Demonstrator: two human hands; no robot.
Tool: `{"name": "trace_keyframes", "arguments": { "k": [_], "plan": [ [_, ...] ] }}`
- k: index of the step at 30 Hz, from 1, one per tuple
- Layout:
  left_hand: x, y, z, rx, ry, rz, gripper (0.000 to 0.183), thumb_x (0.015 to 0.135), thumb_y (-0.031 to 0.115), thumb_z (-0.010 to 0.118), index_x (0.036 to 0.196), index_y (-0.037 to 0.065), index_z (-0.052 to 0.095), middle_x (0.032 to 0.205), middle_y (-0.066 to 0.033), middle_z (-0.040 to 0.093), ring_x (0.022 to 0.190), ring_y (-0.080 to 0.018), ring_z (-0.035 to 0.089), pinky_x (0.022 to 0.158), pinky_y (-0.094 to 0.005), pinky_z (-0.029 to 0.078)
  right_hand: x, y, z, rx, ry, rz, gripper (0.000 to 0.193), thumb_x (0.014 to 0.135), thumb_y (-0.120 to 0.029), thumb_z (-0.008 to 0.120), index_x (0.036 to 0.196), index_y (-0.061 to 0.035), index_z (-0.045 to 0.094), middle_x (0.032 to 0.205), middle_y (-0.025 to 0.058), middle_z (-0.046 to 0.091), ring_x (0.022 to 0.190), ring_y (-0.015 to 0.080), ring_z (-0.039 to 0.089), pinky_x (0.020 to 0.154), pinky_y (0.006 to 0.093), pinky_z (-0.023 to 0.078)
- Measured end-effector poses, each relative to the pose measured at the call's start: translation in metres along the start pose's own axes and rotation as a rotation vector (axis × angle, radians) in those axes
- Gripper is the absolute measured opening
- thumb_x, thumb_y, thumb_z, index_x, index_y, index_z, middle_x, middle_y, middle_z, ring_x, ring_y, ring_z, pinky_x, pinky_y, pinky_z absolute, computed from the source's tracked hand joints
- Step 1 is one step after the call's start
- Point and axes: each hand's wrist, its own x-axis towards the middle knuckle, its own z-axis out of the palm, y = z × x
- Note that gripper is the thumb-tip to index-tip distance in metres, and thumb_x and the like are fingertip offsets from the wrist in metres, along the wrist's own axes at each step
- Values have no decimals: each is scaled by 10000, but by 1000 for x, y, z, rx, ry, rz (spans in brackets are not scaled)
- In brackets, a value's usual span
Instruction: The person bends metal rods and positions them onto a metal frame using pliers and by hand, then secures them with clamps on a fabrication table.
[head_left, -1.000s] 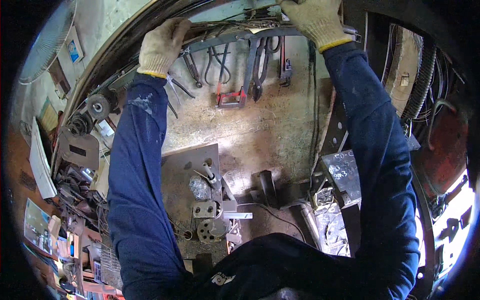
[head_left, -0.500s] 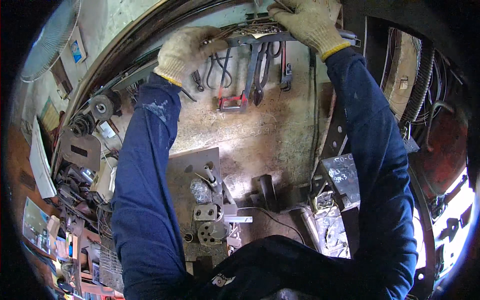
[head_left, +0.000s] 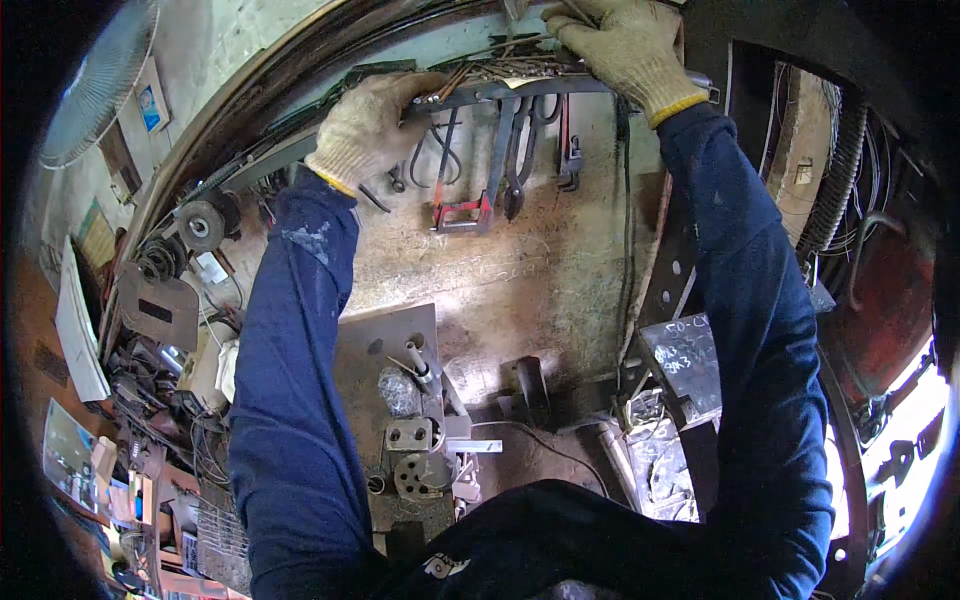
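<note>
Left of centre along a cluttered shelf, the gloved left hand curls at the edge; whether its fingers grip cannot be told. Thin rods lie on the shelf, just right of those fingertips. Farther right, the gloved right hand bends over it, grip unclear. Around the shelf: fan left, dark worktop below, red-handled tool hanging underneath, ribbed hose right.

Left hand's glove, eleven o'clock: knitted cloth, matt, ribbed at wrist.
Right hand's glove, one o'clock: similar knit, rather rough.
Thin rods, twelve o'clock: brownish metal, dull from where I stand.
Crumpled wrap, seven o'clock: clear plastic, quite glossy.
Sleeves: matt cloth.
</note>
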Motion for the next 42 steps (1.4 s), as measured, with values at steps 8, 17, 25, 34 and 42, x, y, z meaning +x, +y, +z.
{"name": "trace_keyframes", "arguments": {
  "k": [8,17,25,34,42],
  "plan": [
    [19,14,1,-76,7,62,412,917,393,694,1210,105,726,1198,-139,721,1119,-373,669,986,-441,531,9,-46,18,157,-192,-44,459,919,-398,698,1116,14,746,1050,239,741,1017,357,712,865,422,546],
    [-2,-20,62,-1062,406,-142,312,954,204,672,1233,68,711,1241,-151,704,1141,-267,685,956,-352,564,-10,-109,79,92,-263,-227,570,843,-581,735,1068,-58,768,978,197,751,973,366,722,897,408,569],
    [-4,4,40,-460,353,-171,289,977,198,666,1208,32,713,1189,-143,735,1067,-290,706,921,-364,556,32,-33,47,58,-107,-133,600,913,-592,627,1304,-143,697,1231,206,715,1148,364,687,1002,436,538],
    [0,9,40,-486,442,-126,259,971,269,670,1067,51,770,1052,-154,759,984,-319,727,868,-376,573,58,-22,85,-608,-591,-225,614,728,-502,773,1157,-64,760,1062,228,748,1000,391,725,890,469,575],
    [-7,7,35,-421,386,-161,265,983,248,685,1124,36,762,1065,-139,771,988,-233,733,876,-324,559,62,-16,100,-686,-658,-374,509,803,-445,738,1074,-16,770,1013,259,736,979,402,721,883,487,571]
  ]
}}
